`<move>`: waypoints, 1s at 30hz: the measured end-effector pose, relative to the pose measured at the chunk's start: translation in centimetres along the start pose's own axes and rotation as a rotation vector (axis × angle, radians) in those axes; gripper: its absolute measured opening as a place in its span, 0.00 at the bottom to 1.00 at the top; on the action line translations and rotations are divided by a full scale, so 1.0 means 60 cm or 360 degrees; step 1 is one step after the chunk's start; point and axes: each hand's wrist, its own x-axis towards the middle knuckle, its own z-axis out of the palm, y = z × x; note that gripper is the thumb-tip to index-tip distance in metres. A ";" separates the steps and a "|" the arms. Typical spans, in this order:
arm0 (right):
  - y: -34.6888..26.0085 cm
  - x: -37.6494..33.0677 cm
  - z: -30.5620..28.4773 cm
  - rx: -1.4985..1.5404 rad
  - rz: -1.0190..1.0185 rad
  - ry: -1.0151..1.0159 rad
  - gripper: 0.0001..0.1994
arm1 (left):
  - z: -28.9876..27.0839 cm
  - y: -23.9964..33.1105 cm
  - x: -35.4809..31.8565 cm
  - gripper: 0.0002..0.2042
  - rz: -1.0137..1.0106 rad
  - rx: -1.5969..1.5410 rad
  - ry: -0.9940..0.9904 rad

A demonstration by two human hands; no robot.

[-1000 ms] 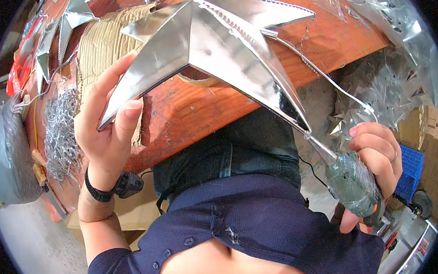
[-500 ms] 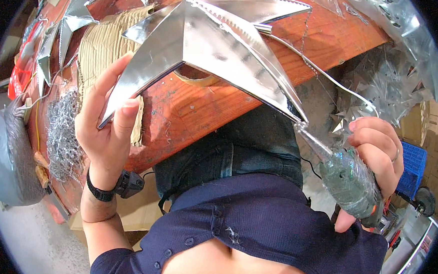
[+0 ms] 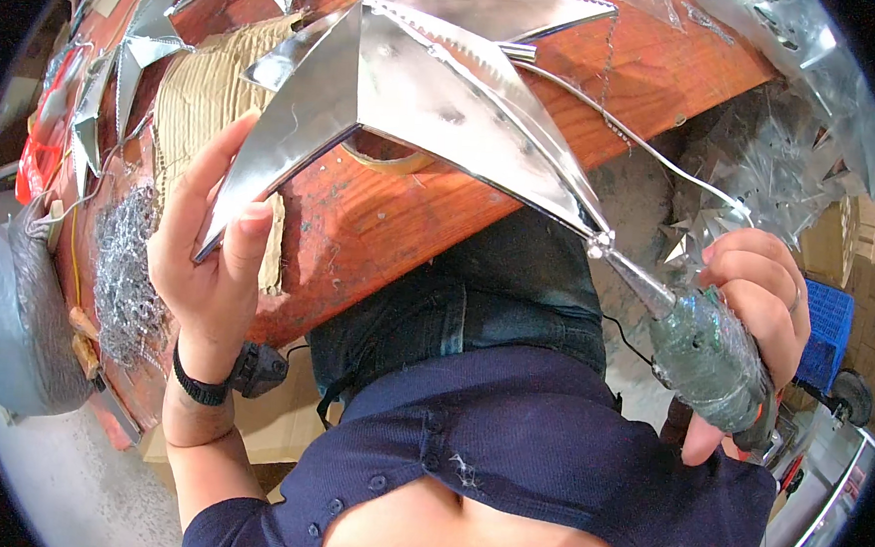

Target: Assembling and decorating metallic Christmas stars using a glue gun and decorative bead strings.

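Note:
My left hand (image 3: pixel 211 240) pinches the lower left point of a large mirror-finish metal star (image 3: pixel 437 113) between thumb and fingers. Beaded trim runs along the star's top edge and one ridge. In my closed right hand (image 3: pixel 762 293) is a hand tool (image 3: pixel 708 360) with a tapering metal tip and a bulky grey-green body wrapped in clear film; its exact kind cannot be made out. The tool's tip meets the star's lower right point, where a small shiny blob shows. Behind the star, a white cord (image 3: pixel 655 151) runs from a short silver rod toward my right hand.
The red-brown wooden table (image 3: pixel 401 211) bears a tape roll (image 3: pixel 394 161), corrugated cardboard (image 3: pixel 204 84), a heap of silver bead chain (image 3: pixel 127 265) and more metal stars (image 3: pixel 151 40). A grey bag (image 3: pixel 29 319) hangs at left. Clear plastic bags (image 3: pixel 784 174) and a blue crate (image 3: pixel 823 332) stand right.
The star has shifted slightly left. My right hand and the tool have moved a little to the right. Both hands keep their hold.

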 end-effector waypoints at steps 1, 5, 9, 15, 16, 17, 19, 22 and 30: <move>0.004 0.002 0.007 0.0004 -0.0006 0.0002 0.46 | -0.004 0.000 -0.002 0.30 -0.0012 0.0012 -0.0001; 0.013 -0.006 0.007 0.0043 -0.0097 0.0153 0.44 | -0.014 0.000 -0.003 0.24 -0.0099 -0.0163 -0.0122; 0.014 -0.006 0.018 0.0084 -0.0079 0.0029 0.47 | -0.015 -0.005 -0.012 0.24 -0.0112 -0.0175 -0.0110; 0.038 -0.005 0.015 0.0074 -0.0301 0.0144 0.43 | -0.011 -0.003 -0.006 0.24 -0.0077 -0.0158 -0.0103; 0.041 -0.004 0.006 0.0073 -0.0307 0.0146 0.43 | -0.011 -0.004 -0.006 0.24 -0.0078 -0.0164 -0.0098; 0.042 0.000 -0.007 0.0184 -0.0284 -0.0097 0.45 | -0.010 -0.005 -0.005 0.24 -0.0077 -0.0169 -0.0093; 0.051 -0.003 -0.010 0.0472 -0.0216 -0.0177 0.46 | -0.009 -0.006 0.000 0.23 0.0196 0.0031 -0.0073; 0.085 -0.048 0.026 0.0647 0.0371 0.0609 0.43 | -0.002 0.005 -0.005 0.22 0.0014 -0.0080 -0.0161; 0.294 0.042 0.022 -0.0666 0.0480 0.0541 0.14 | 0.021 0.002 -0.028 0.22 0.0179 0.0137 -0.0055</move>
